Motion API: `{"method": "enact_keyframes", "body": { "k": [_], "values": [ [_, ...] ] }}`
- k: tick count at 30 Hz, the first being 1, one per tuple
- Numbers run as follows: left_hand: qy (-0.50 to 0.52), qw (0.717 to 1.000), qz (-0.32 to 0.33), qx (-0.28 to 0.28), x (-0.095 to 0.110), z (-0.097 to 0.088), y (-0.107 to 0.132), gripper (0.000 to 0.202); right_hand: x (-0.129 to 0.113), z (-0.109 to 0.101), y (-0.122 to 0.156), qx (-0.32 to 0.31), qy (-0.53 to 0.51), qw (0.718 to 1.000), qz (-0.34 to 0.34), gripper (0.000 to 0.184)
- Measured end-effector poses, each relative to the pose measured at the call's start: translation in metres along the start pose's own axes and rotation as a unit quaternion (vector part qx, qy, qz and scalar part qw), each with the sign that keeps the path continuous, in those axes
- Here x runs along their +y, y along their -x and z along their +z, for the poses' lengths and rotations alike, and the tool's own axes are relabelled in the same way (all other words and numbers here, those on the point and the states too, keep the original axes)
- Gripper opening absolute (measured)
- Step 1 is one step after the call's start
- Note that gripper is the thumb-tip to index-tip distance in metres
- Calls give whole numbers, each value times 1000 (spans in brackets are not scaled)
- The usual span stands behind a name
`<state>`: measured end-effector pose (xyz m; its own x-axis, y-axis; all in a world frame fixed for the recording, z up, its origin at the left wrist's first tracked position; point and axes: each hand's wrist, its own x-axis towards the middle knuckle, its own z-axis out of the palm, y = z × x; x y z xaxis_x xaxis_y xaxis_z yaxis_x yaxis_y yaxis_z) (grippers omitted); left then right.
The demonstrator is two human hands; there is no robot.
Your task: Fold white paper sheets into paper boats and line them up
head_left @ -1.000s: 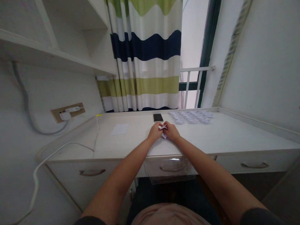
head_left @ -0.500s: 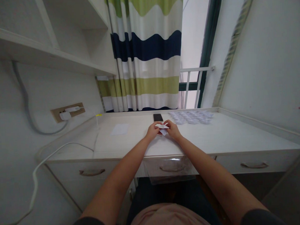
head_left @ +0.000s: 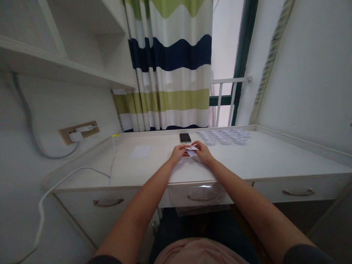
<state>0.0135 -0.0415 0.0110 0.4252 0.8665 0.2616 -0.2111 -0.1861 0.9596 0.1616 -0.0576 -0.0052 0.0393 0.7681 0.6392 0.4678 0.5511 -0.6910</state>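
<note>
Between my two hands, just above the white desk, is a small piece of folded white paper (head_left: 191,152). My left hand (head_left: 178,152) grips its left side, fingers bent around it. On the right side, my right hand (head_left: 203,151) pinches the paper near its top edge. Pointed flaps of the paper show between the fingertips; the exact folds are too small to make out. Beyond my hands lies a dark phone (head_left: 185,138). Several folded white paper pieces (head_left: 224,137) are laid out in rows behind and to the right of my right hand.
Flat white paper sheets (head_left: 141,151) lie left of my hands on the desk (head_left: 269,159). A white cable (head_left: 79,169) runs over the desk's left edge. Clear plastic (head_left: 200,200) hangs over the middle drawer. A shelf (head_left: 116,78) juts out at upper left.
The folded paper has shifted in my fingers, and its flaps sit at a different angle. My hands stay in nearly the same place.
</note>
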Motion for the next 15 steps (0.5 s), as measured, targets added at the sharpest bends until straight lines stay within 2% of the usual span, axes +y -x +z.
{"method": "enact_keyframes", "body": {
  "k": [6,8,12,15],
  "values": [
    [18,999,-3,-29,2,0,2,19,-1,-1,0,12,35,999,-13,29],
    [20,1000,-1,-23,2,0,2,19,0,-1,0,11,35,999,-16,29],
    [-1,1000,12,13,-1,-2,-1,21,2,2,0,-17,-20,1000,-10,31],
    [-18,999,30,26,-4,-4,-4,20,2,3,0,-52,-91,994,24,35]
  ]
}}
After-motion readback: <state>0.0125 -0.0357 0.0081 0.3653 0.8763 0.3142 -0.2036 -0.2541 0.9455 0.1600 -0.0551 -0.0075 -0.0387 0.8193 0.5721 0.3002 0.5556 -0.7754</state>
